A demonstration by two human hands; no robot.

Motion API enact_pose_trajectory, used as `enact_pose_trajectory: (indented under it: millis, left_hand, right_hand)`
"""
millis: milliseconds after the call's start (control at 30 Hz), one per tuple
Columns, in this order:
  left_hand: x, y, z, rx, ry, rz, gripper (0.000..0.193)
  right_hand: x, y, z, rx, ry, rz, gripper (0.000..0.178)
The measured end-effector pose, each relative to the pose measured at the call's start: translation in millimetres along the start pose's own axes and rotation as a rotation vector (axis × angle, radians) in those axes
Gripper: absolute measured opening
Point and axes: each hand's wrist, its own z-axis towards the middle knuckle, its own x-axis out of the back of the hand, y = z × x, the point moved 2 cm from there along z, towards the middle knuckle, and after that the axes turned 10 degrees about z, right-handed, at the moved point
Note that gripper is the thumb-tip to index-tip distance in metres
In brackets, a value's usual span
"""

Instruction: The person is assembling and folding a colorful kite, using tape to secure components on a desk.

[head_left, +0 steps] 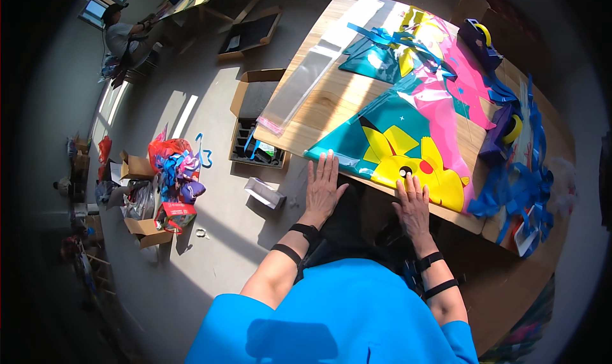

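A glossy printed kite (402,129) in teal, pink and yellow, with a yellow cartoon figure, lies across the near part of the wooden table (322,96). My left hand (322,187) rests with fingers stretched out on its near left edge. Further right, my right hand (413,206) lies flat, fingertips on the yellow figure close to the table's front edge. Neither hand grips anything. Behind lies another glossy sheet (370,61) in the same colours, with blue ribbon (408,40) over it. A long clear plastic sleeve (306,83) stretches along the table's left side.
Two tape dispensers (479,45) stand at the right, beside a heap of blue ribbons (513,189). On the floor at left are an open carton (255,153), a small white box (264,193) and a colourful pile of bags (175,173). Another person (122,39) sits far left.
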Motion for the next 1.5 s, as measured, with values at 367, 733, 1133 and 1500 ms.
enact_pose_trajectory:
  millis: [367, 733, 1133, 1500]
  left_hand:
    - [-34, -86, 22, 0.674, 0.095, -0.728, 0.033]
    - [-29, -109, 29, 0.419, -0.061, -0.838, 0.028]
    - [-29, -108, 62, 0.606, -0.3, -0.448, 0.028]
    - [-3, -35, 26, -0.309, 0.152, 0.019, 0.048]
  right_hand:
    - [6, 21, 49, -0.114, 0.063, 0.078, 0.036]
    - [11, -2, 73, 0.014, 0.027, 0.226, 0.032]
    - [2, -10, 78, 0.087, 0.077, 0.212, 0.029]
    - [-6, 0, 92, -0.114, 0.071, 0.378, 0.017]
